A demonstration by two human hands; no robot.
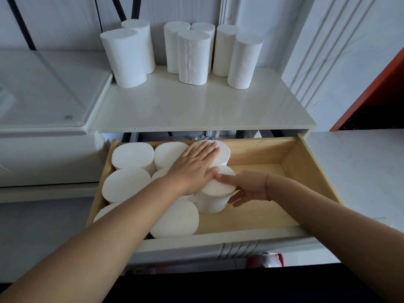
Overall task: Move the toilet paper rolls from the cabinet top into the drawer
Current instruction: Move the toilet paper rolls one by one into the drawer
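Several white toilet paper rolls (192, 60) stand upright at the back of the white cabinet top (196, 110). Below it the wooden drawer (290, 156) is pulled out, and several rolls (131, 156) stand on end in its left half. My left hand (196, 165) lies flat with straight fingers on top of the rolls in the drawer's middle. My right hand (244, 189) holds the rightmost roll (216, 193), thumb on its top and fingers against its side.
The drawer's right half (258, 193) shows bare wood. A white glossy lid or appliance (43, 95) sits left of the cabinet top. An orange-edged panel (376, 90) stands at the right. A white counter (360, 171) lies right of the drawer.
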